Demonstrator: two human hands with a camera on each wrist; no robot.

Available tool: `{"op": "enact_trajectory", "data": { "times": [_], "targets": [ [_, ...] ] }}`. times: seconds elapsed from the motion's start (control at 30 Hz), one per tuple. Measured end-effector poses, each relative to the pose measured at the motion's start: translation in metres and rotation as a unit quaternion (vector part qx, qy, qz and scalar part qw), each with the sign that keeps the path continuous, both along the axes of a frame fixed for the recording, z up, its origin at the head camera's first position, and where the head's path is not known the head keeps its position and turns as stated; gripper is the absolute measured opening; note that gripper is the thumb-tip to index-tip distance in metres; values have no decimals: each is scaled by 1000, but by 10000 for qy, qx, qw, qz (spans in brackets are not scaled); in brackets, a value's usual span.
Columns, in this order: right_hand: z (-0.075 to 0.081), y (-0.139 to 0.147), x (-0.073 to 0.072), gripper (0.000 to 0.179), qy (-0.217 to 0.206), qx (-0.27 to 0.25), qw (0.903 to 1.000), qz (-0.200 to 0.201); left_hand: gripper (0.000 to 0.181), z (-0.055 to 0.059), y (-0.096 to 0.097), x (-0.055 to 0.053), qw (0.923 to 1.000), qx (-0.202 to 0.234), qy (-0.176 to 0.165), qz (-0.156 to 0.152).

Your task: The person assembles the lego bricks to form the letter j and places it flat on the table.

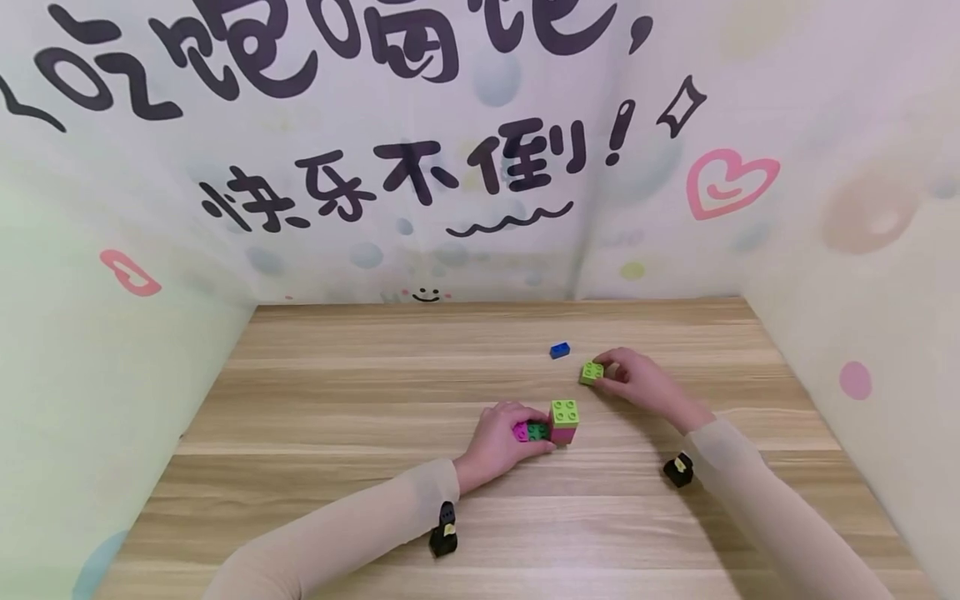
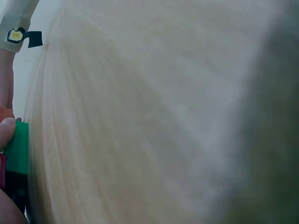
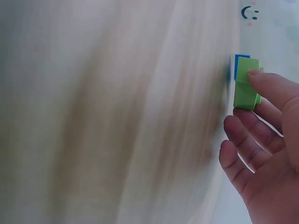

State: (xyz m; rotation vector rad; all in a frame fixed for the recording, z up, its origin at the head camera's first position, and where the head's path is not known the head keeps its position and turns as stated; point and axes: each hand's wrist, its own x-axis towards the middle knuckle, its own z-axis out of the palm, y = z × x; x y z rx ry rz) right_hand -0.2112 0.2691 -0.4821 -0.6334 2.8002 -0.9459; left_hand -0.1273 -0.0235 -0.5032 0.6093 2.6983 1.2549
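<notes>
At the left, the left hand point(image 1: 498, 439) is low over the bench point(image 1: 315, 375), its fingers bent round a pink brick point(image 1: 521, 432) and a green brick point(image 1: 537, 432), thumb on the near side and the others on the far side. Whether these two are joined is hard to tell. Just to their right stands a stack point(image 1: 564, 421), upright, lime on top and reddish below; I cannot tell if the fingertips touch it. Beyond the stack lies a small blue brick point(image 1: 559, 351), apart from both hands. Right of that, a lime brick point(image 1: 591, 373) sits studs up at the tips of the right hand point(image 1: 643, 382): thumb and a finger pinch it by its sides, closed to its width, while the remaining fingers curl loosely and hold nothing.

All the bricks look like hard plastic, so they should be light, stiff, smooth and hard to break. Opposite flat sides should give the best hold, leaving studs and underside free; the stack is likely better steadied low down, since a sideways knock could tip it.
</notes>
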Motion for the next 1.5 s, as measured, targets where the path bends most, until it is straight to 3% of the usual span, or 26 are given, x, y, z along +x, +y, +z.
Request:
{"op": "enact_trajectory", "data": {
  "times": [0.5,0.87,1.5],
  "targets": [
    [23,-3,35,33,212,-121,9993,298,42,-4,0,-1,10000,49,43,-4],
    [48,-8,56,31,480,-327,9961,658,42,-3,0,0,10000,50,7,-11],
    [79,-28,73,35,831,-280,9909,1023,42,-1,-1,0,10000,25,25,-53]
  ]
}}
